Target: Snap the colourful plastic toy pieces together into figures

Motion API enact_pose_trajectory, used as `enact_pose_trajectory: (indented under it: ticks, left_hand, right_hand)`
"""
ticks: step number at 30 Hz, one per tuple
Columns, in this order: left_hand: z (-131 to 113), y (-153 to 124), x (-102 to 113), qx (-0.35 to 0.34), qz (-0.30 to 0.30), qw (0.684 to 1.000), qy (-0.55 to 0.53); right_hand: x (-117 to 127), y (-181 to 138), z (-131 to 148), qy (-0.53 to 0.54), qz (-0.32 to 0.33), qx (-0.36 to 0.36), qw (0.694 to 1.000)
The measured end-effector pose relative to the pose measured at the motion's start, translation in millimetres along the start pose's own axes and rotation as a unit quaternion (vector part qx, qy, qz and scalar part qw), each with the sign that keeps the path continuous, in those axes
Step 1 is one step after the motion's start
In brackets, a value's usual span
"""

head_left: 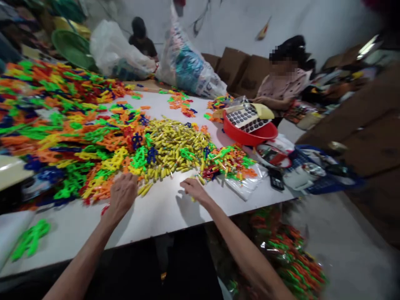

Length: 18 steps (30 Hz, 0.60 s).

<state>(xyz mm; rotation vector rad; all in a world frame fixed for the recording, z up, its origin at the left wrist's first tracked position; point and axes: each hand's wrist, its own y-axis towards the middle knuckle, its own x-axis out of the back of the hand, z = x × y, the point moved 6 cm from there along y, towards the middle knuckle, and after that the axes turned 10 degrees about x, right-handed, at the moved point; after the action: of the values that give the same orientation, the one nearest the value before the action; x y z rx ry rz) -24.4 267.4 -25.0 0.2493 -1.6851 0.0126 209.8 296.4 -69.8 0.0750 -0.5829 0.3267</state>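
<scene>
My left hand (124, 192) is at the near edge of the colourful heap, its fingers curled down and the tips hidden against orange and yellow pieces. To its right, above the white table, my right hand (194, 188) is closed, with a small yellow stick (193, 199) showing beneath it. A mound of yellow sticks (171, 143), some with a clear shine like wrapping, lies just beyond both hands. Left of that mound spreads a large heap of plastic figure-shaped pieces (103, 137) in green, orange, yellow, red and blue. A smaller mixed pile (231, 160) sits beyond my right hand.
At the right stand a red basin (246, 134) with a sticker sheet, clear plastic bags (245, 183), a dark calculator-like device (276, 179) and a blue basket (331, 183). Bagged pieces (290, 250) lie below the table edge. Two people sit across, near large filled bags (190, 66).
</scene>
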Motion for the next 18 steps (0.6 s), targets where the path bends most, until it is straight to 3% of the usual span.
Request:
enact_pose_trajectory:
  ticks: [2, 4, 6, 8, 11, 14, 18]
  left_hand:
    - [4.4, -9.4, 6.0, 0.061, -0.005, 0.989, -0.136]
    - [3.9, -26.1, -1.5, 0.137, 0.043, 0.931, -0.337]
    - [-8.3, -46.4, -18.7, 0.204, 0.122, 0.811, -0.534]
    - [-26.7, -64.9, -34.8, 0.26, 0.181, 0.681, -0.66]
    - [-48.2, -82.1, -48.6, 0.33, 0.219, 0.552, -0.734]
    - [-59.6, -87.2, -49.3, 0.339, 0.229, 0.495, -0.766]
    - [-62.8, -90.5, -43.7, 0.313, 0.243, 0.486, -0.779]
  right_hand:
    - [-13.0, 1.0, -2.0, 0.06, 0.028, 0.0, 0.998]
    - [-14.2, -1.0, -1.6, 0.042, 0.029, 0.012, 0.999]
    - [-11.2, -5.4, -0.1, 0.018, 0.005, 0.029, 0.999]
    - [-9.7, -13.5, -1.9, 0.066, -0.03, 0.015, 0.997]
    - [-17.5, -33.1, -5.6, 0.251, -0.052, -0.045, 0.965]
    - [-30.7, -52.7, 2.0, 0.384, 0.0, -0.068, 0.921]
    - [-31.1, -62.7, 9.6, 0.412, 0.02, -0.06, 0.909]
